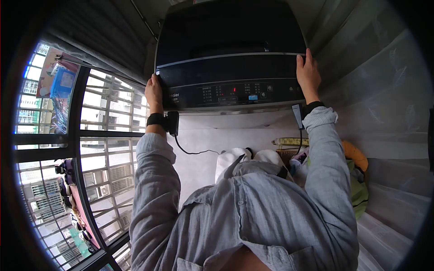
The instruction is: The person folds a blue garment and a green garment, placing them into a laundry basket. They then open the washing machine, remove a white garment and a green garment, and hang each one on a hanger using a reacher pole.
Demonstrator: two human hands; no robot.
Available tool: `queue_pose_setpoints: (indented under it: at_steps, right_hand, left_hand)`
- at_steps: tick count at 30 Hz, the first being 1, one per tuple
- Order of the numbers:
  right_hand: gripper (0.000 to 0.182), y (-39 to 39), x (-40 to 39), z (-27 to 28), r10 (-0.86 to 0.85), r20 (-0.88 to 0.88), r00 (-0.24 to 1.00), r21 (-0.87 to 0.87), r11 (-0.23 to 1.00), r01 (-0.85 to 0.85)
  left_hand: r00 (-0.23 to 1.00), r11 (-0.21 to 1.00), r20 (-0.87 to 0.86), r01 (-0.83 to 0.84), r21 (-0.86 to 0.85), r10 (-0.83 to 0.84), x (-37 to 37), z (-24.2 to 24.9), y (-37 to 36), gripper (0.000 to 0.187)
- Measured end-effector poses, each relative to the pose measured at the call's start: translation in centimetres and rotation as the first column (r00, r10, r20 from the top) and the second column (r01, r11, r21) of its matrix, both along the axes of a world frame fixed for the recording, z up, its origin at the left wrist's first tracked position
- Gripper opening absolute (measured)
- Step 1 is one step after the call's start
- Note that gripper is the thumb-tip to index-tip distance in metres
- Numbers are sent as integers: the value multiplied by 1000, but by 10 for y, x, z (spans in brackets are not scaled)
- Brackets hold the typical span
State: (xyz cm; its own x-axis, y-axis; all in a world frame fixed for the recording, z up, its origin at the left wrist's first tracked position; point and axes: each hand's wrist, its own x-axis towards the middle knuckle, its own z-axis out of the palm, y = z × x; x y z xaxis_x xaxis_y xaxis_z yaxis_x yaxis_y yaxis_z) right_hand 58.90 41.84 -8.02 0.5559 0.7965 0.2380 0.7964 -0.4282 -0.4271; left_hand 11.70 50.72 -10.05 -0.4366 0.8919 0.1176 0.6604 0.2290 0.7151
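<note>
A black top-load washing machine (pixel 235 38) stands in front of me with its lid down. Its front panel (pixel 212 94) carries printed labels, a lit red digit and a small blue label. My left hand (pixel 154 94) grips the machine's left edge near the panel. On the opposite edge, my right hand (pixel 309 77) holds the side, thumb toward the top and fingers along the outside. The far fingers of both hands are partly hidden by the machine's sides. Black bands with small devices and cables are strapped round both wrists.
A barred window (pixel 108 104) runs along the left, with shoes (pixel 72 198) on a ledge outside. A grey curtain (pixel 90 58) hangs above it, and a pale sheer curtain (pixel 379 99) on the right. By my feet, a basket (pixel 285 156) holds cloth, near an orange curved object (pixel 355 154).
</note>
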Motion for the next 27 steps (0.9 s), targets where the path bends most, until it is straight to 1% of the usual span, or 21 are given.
queue_pose_setpoints:
  at_steps: [3,5,6,8,9,12,13,15,18,19,22,27]
  right_hand:
    - [52,-1,-2,2,-6,-15,1000,3,1000,6]
    - [52,-4,-5,7,-5,-13,1000,4,1000,5]
    - [52,-4,-6,9,-4,-11,1000,5,1000,4]
    - [52,3,2,-13,20,267,964,113,992,-52]
    - [52,7,7,-24,19,401,916,160,983,-90]
    - [56,8,6,-25,99,359,928,127,980,-153]
    - [58,7,4,-23,114,353,929,129,977,-169]
    - [60,4,1,-20,143,342,929,129,972,-197]
    - [63,-2,-5,-7,193,348,918,46,974,-222]
    - [63,-2,-6,-7,198,345,917,49,972,-228]
    - [62,-3,-6,-8,201,341,918,53,971,-232]
    - [58,-2,-7,-11,182,350,919,70,973,-219]
  left_hand:
    - [999,1000,13,29,6,-29,-1,0,1,60]
    - [999,999,-4,49,-15,-49,14,15,-9,63]
    - [995,997,-71,72,-11,-73,18,17,-12,65]
    - [972,993,-203,120,-4,-119,23,19,-13,69]
    - [967,986,-192,168,1,-165,21,17,-11,72]
    - [966,987,-202,159,-16,-159,24,19,-14,72]
    - [972,987,-174,156,-23,-158,25,21,-15,68]
    - [968,989,-206,148,12,-142,25,21,-16,65]
    - [966,991,-232,130,42,-117,26,19,-15,60]
    - [966,991,-237,122,47,-107,26,19,-16,59]
    - [966,993,-230,117,-6,-115,27,21,-16,59]
    - [962,994,-252,105,-8,-104,29,23,-17,54]
